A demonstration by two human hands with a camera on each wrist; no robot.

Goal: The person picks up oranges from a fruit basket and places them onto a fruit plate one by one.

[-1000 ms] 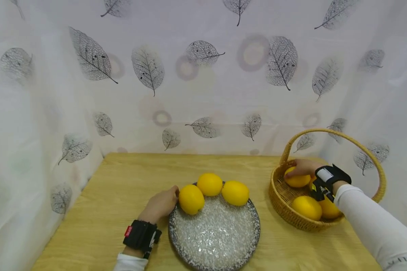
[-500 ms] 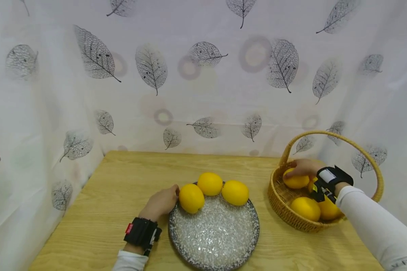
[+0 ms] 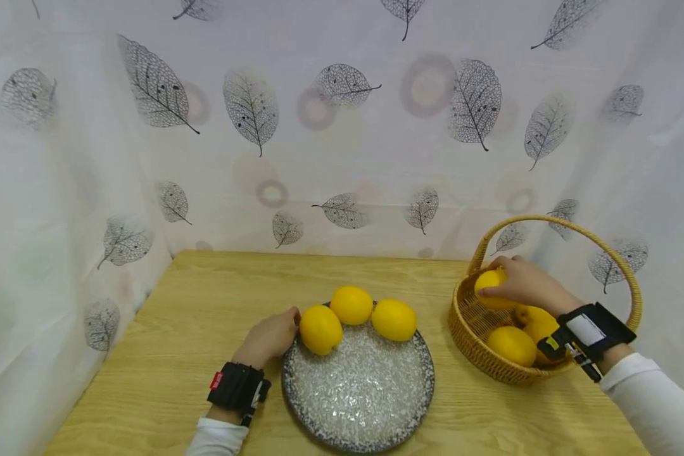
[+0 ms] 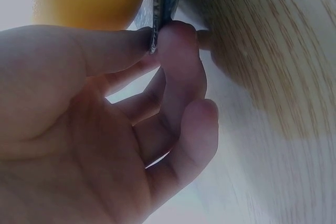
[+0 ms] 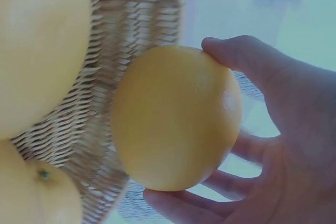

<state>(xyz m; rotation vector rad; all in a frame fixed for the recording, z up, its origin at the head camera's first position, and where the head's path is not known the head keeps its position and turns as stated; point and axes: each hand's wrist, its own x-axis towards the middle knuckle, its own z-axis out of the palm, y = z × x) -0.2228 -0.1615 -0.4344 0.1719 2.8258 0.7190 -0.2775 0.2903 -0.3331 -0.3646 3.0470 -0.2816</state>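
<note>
In the head view, my left hand pinches the left rim of a round speckled grey plate. The left wrist view has the thumb on one side of the rim and a fingertip on the other. Three yellow lemons sit along the plate's far left, far and far right edge: one lemon, a second lemon and a third lemon. My right hand grips another lemon between thumb and fingers, over the far part of the wicker basket.
Other lemons lie in the basket's near right part, partly hidden by the right wrist strap. A tall handle arches over the basket. Behind the wooden table hangs a leaf-printed curtain.
My right hand has risen slightly with its lemon inside the basket, and the wrist has shifted right, showing more of the lemons below. The left hand keeps its place at the plate.
</note>
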